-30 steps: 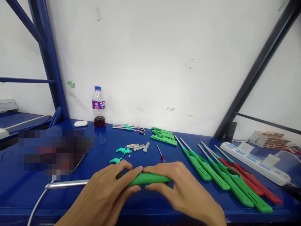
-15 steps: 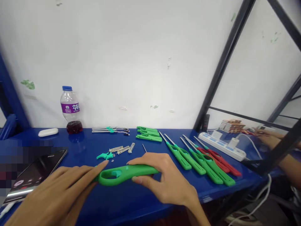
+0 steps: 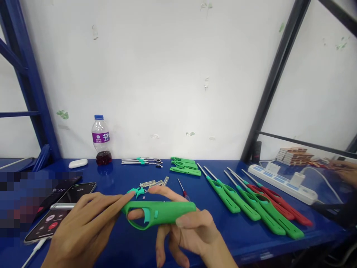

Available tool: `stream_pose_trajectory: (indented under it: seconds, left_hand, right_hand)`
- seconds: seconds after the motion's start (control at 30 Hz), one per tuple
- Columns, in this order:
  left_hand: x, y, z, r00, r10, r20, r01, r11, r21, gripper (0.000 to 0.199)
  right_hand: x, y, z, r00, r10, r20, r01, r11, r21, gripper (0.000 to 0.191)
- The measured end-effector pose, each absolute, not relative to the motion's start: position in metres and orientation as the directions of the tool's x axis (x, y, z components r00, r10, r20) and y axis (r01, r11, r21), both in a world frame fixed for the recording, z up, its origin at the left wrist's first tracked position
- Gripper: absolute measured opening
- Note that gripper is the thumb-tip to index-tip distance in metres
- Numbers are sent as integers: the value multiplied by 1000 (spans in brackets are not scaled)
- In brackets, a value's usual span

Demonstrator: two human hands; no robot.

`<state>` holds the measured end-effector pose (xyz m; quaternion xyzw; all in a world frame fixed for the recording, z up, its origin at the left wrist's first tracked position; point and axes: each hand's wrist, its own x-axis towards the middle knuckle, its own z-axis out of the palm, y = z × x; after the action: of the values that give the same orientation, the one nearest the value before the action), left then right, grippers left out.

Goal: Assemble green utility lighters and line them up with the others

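Observation:
A green long-nosed lighter (image 3: 174,213) with a teal trigger and teal slider is held level between both hands above the blue table. My left hand (image 3: 83,227) is closed around its left end, where the long nose would be; that part is hidden behind my fingers. My right hand (image 3: 192,229) grips the handle's right end, thumb on the near side, index finger over the top edge and lower fingers hanging loose. A fingertip shows through the trigger opening. Just behind the lighter lie teal triggers (image 3: 138,191), clear fuel tanks (image 3: 147,184) and a thin screwdriver (image 3: 182,187).
Metal rods (image 3: 134,161) with wires and green handle shells (image 3: 185,170) lie near the wall. Green and red lighters (image 3: 267,212) fan out at right by a power strip (image 3: 281,184). Phones (image 3: 44,221), a white case (image 3: 78,163) and a bottle (image 3: 102,143) stand left. Another person's hand (image 3: 346,171) shows far right.
The lighter has rolled in my hands, so its broad side with the slider faces me. My right hand has turned, its lower fingers dropping below the handle. The view has swung left.

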<state>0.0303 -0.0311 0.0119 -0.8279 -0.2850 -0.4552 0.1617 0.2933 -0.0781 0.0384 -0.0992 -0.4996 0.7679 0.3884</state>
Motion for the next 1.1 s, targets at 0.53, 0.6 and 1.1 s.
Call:
stream_pose_trajectory:
  seconds: [0.53,0.6,1.1]
  left_hand:
    - [65,-25,-8,500,391,773,524,-847,90,28]
    - [66,-24,-8,523,414,745,535,-840,90,28]
    - [59,-18,-19,496,482,722,594,-795,124,29]
  right_hand:
    - [332,-88,53,249,911,327,-357,401,-844,22]
    - [334,-95,60,253,908,334,-355,409,-841,20]
    - [360,-94,65,465,805,368,-144,479,-866,35]
